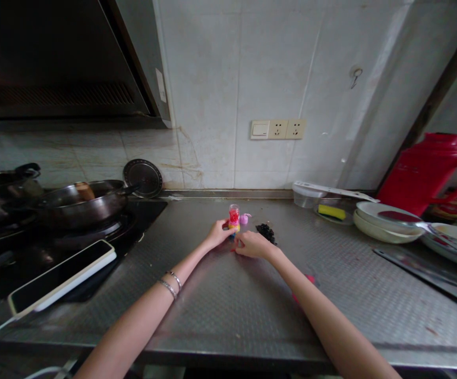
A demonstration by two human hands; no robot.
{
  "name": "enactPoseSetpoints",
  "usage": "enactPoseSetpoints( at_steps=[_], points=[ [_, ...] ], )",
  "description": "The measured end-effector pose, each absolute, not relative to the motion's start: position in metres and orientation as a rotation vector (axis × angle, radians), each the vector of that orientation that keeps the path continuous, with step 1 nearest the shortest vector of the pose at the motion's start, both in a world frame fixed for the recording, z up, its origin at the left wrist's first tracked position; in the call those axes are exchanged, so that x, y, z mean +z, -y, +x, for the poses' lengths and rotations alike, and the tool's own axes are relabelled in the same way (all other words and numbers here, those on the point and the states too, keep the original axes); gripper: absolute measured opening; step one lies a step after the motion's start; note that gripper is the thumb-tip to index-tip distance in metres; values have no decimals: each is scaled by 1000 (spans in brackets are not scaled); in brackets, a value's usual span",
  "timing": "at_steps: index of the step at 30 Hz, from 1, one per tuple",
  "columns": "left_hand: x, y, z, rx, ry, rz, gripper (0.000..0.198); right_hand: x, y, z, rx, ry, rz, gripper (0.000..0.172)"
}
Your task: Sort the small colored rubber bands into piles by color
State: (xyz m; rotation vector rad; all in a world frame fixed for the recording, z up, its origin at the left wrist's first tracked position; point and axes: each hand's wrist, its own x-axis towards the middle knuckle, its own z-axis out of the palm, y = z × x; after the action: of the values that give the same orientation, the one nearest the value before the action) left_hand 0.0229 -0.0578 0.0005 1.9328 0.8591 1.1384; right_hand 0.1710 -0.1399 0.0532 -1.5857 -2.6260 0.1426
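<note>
A small clear jar (234, 215) with red, pink, yellow and blue bands stands upright on the metal counter. My left hand (219, 233) is closed around its left side and wears no glove; two bracelets circle that wrist. In front of the jar, low over the counter, my right hand (251, 245) is pinched with thumb and fingers together. Whatever it may hold is too small to make out. Just right of the jar lies a round purple piece with a loop (244, 219). A heap of small black pieces (266, 232) lies beyond my right hand.
Something pink (310, 278) is partly hidden by my right forearm. On the left are a phone (62, 273), a pan (82, 208) and the stove. Bowls (386, 226), a yellow sponge (331, 212), a plastic tub (307, 196) and a red thermos jug (421, 173) stand right.
</note>
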Motion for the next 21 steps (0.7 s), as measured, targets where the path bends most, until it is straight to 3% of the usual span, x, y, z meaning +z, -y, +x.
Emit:
enactPoseSetpoints(
  at_steps=[11, 21],
  points=[
    [2, 59, 22, 1137, -873, 1937, 40, 54, 137, 179, 247, 2675, -1634, 26],
    [4, 62, 23, 1131, -882, 1917, 40, 55, 135, 188, 142, 2643, -1676, 22]
  ],
)
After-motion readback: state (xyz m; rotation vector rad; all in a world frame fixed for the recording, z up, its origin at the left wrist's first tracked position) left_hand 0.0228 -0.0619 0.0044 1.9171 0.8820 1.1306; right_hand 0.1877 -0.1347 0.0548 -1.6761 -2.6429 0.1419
